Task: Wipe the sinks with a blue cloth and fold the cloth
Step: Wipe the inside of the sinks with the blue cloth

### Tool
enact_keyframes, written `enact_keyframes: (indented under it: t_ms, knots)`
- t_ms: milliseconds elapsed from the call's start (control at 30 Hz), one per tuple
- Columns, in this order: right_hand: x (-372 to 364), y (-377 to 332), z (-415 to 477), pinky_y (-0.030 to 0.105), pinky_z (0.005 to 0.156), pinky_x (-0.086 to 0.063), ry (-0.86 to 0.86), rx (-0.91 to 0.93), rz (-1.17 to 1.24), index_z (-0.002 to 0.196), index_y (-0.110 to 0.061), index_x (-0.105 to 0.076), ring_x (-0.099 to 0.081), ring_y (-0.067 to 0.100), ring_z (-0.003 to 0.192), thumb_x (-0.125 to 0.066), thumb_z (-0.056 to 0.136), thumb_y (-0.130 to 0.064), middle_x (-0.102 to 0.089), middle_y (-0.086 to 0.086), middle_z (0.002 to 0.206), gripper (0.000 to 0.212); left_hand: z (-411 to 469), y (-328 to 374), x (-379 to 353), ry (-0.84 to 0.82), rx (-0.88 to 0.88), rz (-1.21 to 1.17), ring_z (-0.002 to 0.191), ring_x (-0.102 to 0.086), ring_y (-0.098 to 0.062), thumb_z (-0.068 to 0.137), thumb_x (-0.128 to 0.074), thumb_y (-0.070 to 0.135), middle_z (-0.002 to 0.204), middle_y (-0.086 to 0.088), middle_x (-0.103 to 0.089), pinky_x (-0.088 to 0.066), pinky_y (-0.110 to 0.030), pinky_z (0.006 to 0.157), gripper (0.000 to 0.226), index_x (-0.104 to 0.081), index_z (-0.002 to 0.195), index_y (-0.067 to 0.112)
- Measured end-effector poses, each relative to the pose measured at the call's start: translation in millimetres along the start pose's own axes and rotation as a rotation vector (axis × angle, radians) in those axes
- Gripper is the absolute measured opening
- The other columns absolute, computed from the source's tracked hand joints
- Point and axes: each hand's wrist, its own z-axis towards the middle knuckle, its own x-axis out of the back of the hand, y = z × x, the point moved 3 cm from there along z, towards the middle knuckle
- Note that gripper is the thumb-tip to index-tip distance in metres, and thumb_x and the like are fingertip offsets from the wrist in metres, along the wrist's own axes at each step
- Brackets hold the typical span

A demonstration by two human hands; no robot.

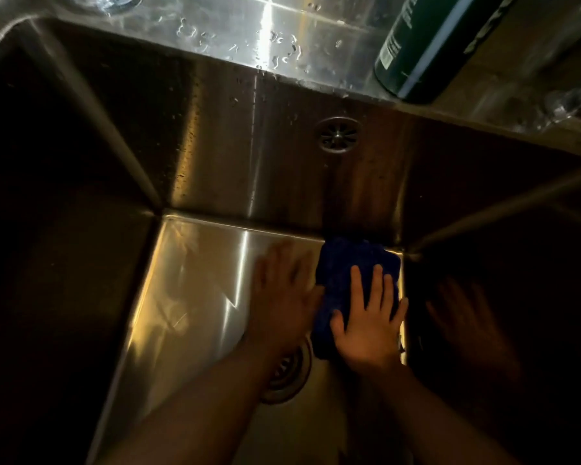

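Observation:
I look down into a deep stainless steel sink [195, 283]. A dark blue cloth [346, 266] lies bunched on the sink floor in the far right corner, against the back and right walls. My right hand [369, 327] presses flat on the cloth with its fingers spread. My left hand [282, 297] lies flat and open on the bare steel just left of the cloth, blurred, with its fingertips near the cloth's left edge. Both forearms reach in from the bottom of the view.
The round drain [289, 374] sits partly under my left wrist. An overflow grille [338, 134] is on the back wall. The wet rim [249, 31] runs behind, with a dark green bottle [426, 45] at the far right. The right wall mirrors a hand.

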Motion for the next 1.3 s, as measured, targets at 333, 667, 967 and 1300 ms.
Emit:
enact_keyframes:
  t_ms: [333,667,967,1300]
  knots:
    - [8,-10,52,0.056,0.115,0.006,0.213,0.142,-0.133,0.144,-0.051,0.004,0.016,0.015,0.146,-0.02,0.084,-0.074,0.014,-0.012,0.158,0.069,-38,-155,30,0.174,0.112,0.189,0.136,-0.027,-0.048,0.088,-0.039,0.05,0.147,-0.029,-0.033,-0.026,-0.057,0.107,0.065,-0.039,0.144,0.016]
    - [1,-37,59,0.055,0.114,0.012,0.177,-0.01,-0.094,0.143,-0.041,0.019,0.025,0.025,0.143,-0.002,0.081,-0.072,0.025,0.001,0.156,0.072,-39,-154,17,0.174,0.107,0.204,0.145,-0.013,-0.037,0.091,-0.035,0.049,0.155,-0.023,-0.021,-0.02,-0.054,0.113,0.065,-0.028,0.149,0.021]
    - [-28,-252,71,0.059,0.11,0.019,0.042,0.517,0.022,0.15,-0.034,0.003,0.017,0.029,0.145,-0.026,0.096,-0.053,0.015,0.006,0.159,0.065,-51,-125,68,0.516,0.248,-0.258,0.128,-0.039,-0.04,0.094,-0.032,0.029,0.14,-0.025,-0.041,-0.029,-0.044,0.108,0.053,-0.043,0.137,0.0]
    - [19,-173,23,0.034,0.098,-0.046,0.096,0.276,0.744,0.128,-0.022,-0.056,-0.057,0.019,0.115,-0.043,0.096,-0.02,-0.062,0.002,0.127,0.035,-9,-135,64,0.062,0.116,0.16,0.147,0.002,-0.032,0.098,-0.029,0.045,0.16,-0.014,-0.003,-0.002,-0.046,0.118,0.063,-0.007,0.152,0.022]
